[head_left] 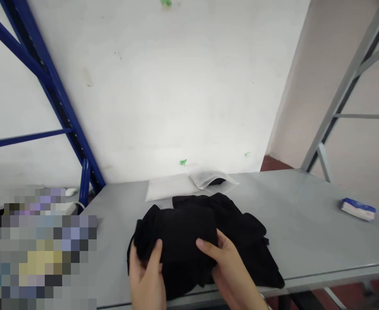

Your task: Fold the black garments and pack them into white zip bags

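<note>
Between my two hands is a folded bundle of black cloth (186, 232), held up near the front edge of the grey table (305, 224). My left hand (147, 275) grips its left end, thumb on the near face and fingers behind. On its right end my right hand (224, 262) is closed the same way, the fingers partly hidden by the cloth. More black cloth (250, 241) lies in a loose heap behind and to the right of the bundle. Which kind of garment it is, I cannot tell.
Behind the heap lie flat white translucent bags (170, 187) and an opened bag (231, 185) with something black inside. A blue-and-white tissue pack (358, 209) rests at the right. Blue rack posts (63, 107) rise at the left, a grey frame (340, 99) at the right. The left foreground is pixelated.
</note>
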Available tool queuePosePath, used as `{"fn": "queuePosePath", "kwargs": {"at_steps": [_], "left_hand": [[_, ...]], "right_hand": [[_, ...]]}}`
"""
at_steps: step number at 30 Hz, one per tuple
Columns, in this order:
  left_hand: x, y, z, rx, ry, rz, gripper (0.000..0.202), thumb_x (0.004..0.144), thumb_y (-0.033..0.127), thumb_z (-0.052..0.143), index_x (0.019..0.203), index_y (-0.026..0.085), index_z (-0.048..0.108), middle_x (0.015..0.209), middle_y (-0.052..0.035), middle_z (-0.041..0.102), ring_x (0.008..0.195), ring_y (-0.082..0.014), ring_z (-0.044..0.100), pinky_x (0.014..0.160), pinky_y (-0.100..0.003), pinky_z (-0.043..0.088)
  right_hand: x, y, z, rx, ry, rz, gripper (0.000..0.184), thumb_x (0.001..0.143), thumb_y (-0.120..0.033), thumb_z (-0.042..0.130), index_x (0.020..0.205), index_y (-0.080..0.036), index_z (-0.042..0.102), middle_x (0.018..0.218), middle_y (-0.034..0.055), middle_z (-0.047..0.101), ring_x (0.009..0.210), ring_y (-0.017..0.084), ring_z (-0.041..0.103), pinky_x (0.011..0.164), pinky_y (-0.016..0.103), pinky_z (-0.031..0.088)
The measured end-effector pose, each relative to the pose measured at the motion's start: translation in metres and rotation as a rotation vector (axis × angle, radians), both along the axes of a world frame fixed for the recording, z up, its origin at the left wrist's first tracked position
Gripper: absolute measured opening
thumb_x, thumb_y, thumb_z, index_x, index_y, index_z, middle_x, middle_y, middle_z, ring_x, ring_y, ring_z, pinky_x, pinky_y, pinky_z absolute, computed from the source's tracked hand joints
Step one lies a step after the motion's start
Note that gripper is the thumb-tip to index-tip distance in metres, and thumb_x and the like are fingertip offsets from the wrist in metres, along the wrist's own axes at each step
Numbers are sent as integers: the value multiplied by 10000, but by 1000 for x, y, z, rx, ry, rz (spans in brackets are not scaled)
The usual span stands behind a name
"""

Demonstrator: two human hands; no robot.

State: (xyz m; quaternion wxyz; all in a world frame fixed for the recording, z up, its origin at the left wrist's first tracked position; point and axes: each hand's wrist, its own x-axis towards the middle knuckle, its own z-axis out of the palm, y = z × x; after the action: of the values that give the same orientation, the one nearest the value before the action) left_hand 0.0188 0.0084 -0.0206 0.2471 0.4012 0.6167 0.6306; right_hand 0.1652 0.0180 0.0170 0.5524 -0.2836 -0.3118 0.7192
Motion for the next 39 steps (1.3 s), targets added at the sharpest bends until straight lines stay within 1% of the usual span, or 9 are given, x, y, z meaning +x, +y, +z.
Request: {"fn": "queuePosePath", "kwargs": {"at_steps": [3,7,13,17,20,22,27,33,39], "left_hand": [[0,-4,20,157,144,137,581,855,354,513,1391,257,309,1433,-109,408,1314,-269,401,1054,-455,386],[13,-20,28,79,454,-174,492,885,348,469,1366,270,396,1456,-63,399,1349,-251,346,1102,-434,324],[17,-23,28,-74,-53,-412,548,706,464,687,1164,172,616,1153,-107,674,1124,-303,588,924,-364,506],[13,-24,34,-95,-268,-392,517,629,471,745,1030,150,680,989,-98,730,991,-299,652,851,-357,531],[12,-27,41,-131,-220,-511,512,687,491,691,1071,154,661,977,-84,731,963,-278,660,820,-333,531],[8,-24,49,-140,15,-632,422,754,487,625,1034,175,669,955,-67,730,923,-249,665,806,-307,520],[-7,38,72,-303,1156,-499,478,956,427,270,777,201,651,735,-32,689,688,-184,648,642,-284,483],[-21,153,55,-337,1362,-447,280,891,319,540,1116,156,573,1145,-81,599,1007,-207,591,858,-425,491],[-43,189,50,-299,1328,-414,301,885,337,551,1136,172,561,1150,-72,593,967,-190,603,824,-406,513]], "right_hand": [[-1,-1,-2,-17,-26,-101,499,700,-219,748,1173,-249,592,1108,26,688,1089,255,595,992,413,419],[-4,-5,-6,87,-102,-91,438,713,-228,746,1130,-261,616,1123,12,679,1097,238,583,992,364,410],[9,-10,-6,280,-245,121,352,718,-314,747,1059,-291,664,1001,3,693,993,229,613,867,324,478],[16,-5,-8,383,-401,-107,543,676,-260,781,1178,-335,588,1186,0,618,1109,223,551,951,323,426],[20,-3,-11,263,-312,-17,715,567,-249,844,1219,-297,554,1246,29,599,1149,255,541,950,348,438],[22,-3,-14,112,-242,141,552,591,-278,829,1103,-218,630,1105,57,681,1065,272,605,905,364,473],[30,5,-20,-164,-90,-122,474,708,-358,740,1141,-215,610,1084,58,700,1075,269,613,912,382,491],[35,16,-26,-312,-39,-258,525,718,-450,685,1179,-216,596,1131,99,677,1077,313,611,848,411,535],[36,17,-36,-278,53,-221,522,762,-414,665,1239,-235,552,1195,81,648,1085,299,609,846,420,536]]}}
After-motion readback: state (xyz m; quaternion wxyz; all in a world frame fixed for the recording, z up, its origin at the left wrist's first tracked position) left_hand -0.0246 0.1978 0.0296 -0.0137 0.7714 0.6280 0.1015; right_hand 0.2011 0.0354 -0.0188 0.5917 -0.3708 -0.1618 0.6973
